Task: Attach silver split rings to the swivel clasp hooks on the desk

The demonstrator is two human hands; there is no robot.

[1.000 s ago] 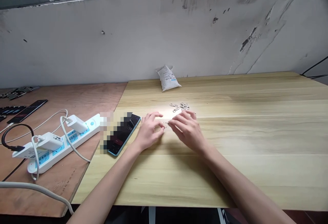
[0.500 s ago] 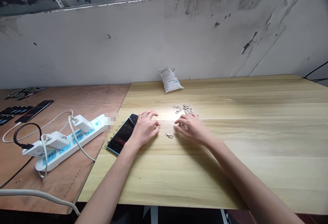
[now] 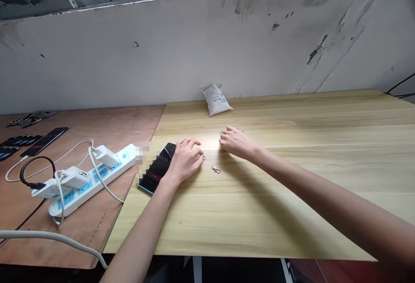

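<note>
My left hand (image 3: 185,160) rests on the light wooden table (image 3: 292,179), fingers curled, with a small metal ring (image 3: 204,157) at its fingertips. A single metal clasp (image 3: 215,169) lies loose just right of it. My right hand (image 3: 235,141) reaches further back and covers the pile of small metal clasps (image 3: 240,131); its fingers are bent down onto them, and what they hold is hidden.
A dark phone (image 3: 158,168) lies by my left wrist. A small white bag (image 3: 216,100) leans near the wall. On the brown table (image 3: 97,123) to the left sit a white power strip (image 3: 87,179) with chargers and cables, and more phones (image 3: 43,140).
My hands have parted. A clasp was left on the table between them, and my right hand has moved back onto the pile of clasps. My left hand stayed put.
</note>
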